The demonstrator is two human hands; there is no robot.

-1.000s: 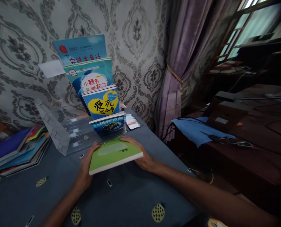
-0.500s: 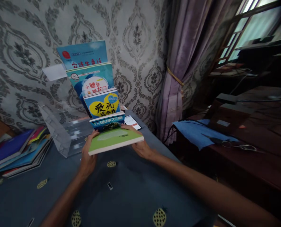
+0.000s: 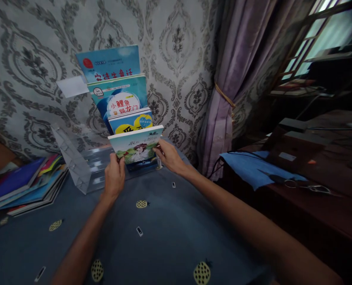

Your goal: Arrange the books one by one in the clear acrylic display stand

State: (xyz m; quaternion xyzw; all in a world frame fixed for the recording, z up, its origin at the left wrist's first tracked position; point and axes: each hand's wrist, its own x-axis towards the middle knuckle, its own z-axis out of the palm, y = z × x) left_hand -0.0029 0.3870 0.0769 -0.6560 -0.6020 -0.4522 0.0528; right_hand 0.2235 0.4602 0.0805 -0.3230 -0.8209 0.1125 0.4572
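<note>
My left hand [image 3: 114, 176] grips the left edge of a picture book [image 3: 137, 147] with a white and green cover. On the opposite edge my right hand [image 3: 170, 158] pinches the same book, which stands tilted with its illustrated front towards me. Behind it, a clear stepped display rack [image 3: 72, 162] holds books in tiers: a blue book [image 3: 110, 61] at the top, a teal book [image 3: 119, 93] below, and a blue and yellow book [image 3: 131, 120] partly covered. A dark blue book [image 3: 142, 165] shows just under the held one, mostly hidden.
A pile of books [image 3: 24, 184] lies left of the rack on the blue-grey tablecloth [image 3: 164, 233] with pineapple prints. A white card [image 3: 72, 86] sticks out beside the upper tiers. To the right, a dark red table [image 3: 321, 209] carries a blue cloth [image 3: 247, 168] and scissors [image 3: 297, 184].
The held book has turned from lying nearly flat, green side up, to standing tilted with its front cover showing. Both hands have moved up with it, closer against the rack's lower tier.
</note>
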